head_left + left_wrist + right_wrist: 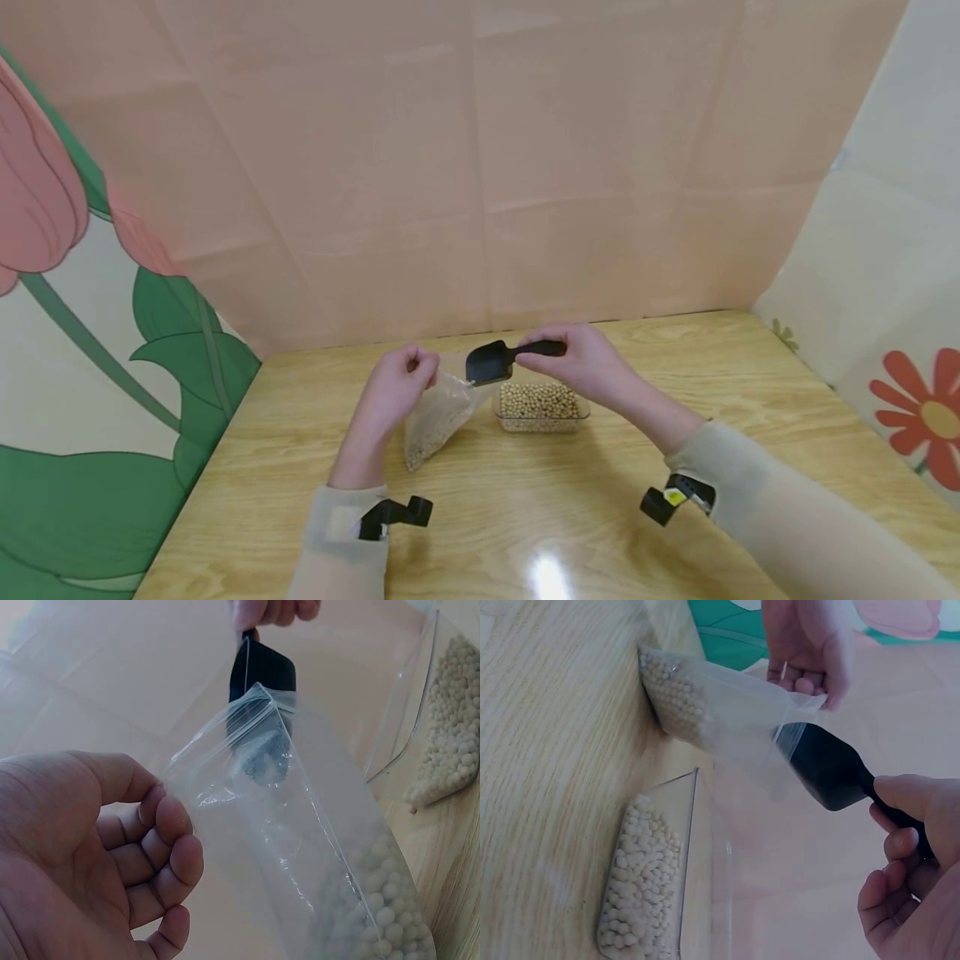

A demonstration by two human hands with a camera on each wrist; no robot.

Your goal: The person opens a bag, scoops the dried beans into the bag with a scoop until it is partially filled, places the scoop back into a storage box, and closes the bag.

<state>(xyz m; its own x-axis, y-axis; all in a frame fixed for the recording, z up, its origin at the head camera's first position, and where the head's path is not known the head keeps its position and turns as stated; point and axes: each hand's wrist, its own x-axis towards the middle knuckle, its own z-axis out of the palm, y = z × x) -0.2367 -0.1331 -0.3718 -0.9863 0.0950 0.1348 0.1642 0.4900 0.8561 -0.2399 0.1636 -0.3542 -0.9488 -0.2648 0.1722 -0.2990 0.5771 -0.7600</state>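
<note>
My left hand (399, 385) pinches the top edge of a clear zip bag (247, 825) between thumb and fingertips. Pale round beans (382, 907) fill the bag's lower part, and its bottom corner meets the table. In my right hand (581, 358) is a black scoop (490, 363), gripped by its handle. The scoop's front end sits inside the bag's mouth, seen through the plastic in the left wrist view. Just right of the bag stands a clear plastic box (682, 862) holding many of the same beans (536, 400).
A wood-grain table (480, 517) lies under everything. Behind it hangs a pinkish backdrop (480, 183), with a flower-printed panel (82, 367) at the left and another panel (870, 275) at the right. Both wrists carry black camera straps.
</note>
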